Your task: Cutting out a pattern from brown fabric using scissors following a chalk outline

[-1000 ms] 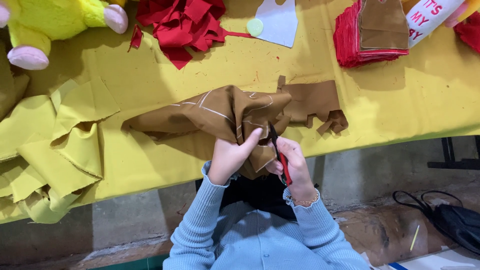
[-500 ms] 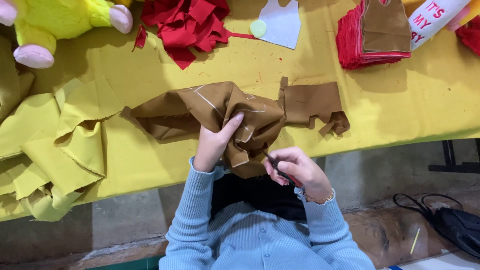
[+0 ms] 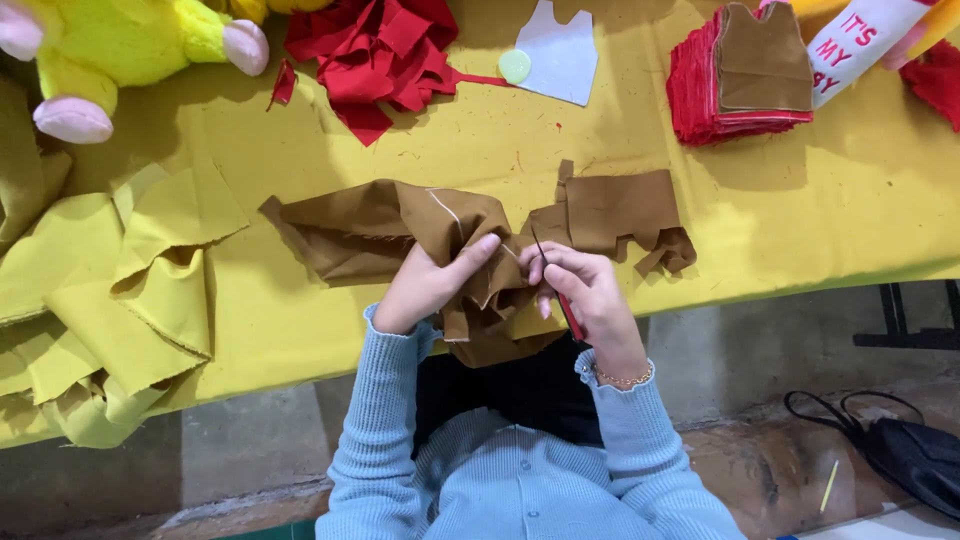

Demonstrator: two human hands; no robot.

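A crumpled piece of brown fabric [image 3: 370, 235] with white chalk lines lies at the near edge of the yellow-covered table [image 3: 480, 140]. My left hand [image 3: 430, 285] grips a fold of it, fingers wrapped over the cloth. My right hand [image 3: 585, 295] holds red-handled scissors [image 3: 560, 295], whose dark blades point up into the fabric beside my left fingers. More brown fabric [image 3: 620, 215] with cut edges lies just to the right of my hands.
Yellow cloth pieces [image 3: 120, 300] are heaped at the left. Red scraps [image 3: 375, 55], a white pattern piece [image 3: 560, 40] and a yellow plush toy [image 3: 110, 45] lie at the far side. A red fabric stack [image 3: 705, 95] topped with a brown cut piece [image 3: 765, 60] sits far right. A black bag [image 3: 900, 450] rests on the floor.
My left hand has regripped the brown fabric higher up. My right hand dropped below the cloth, then came back up with the scissors against the fabric.
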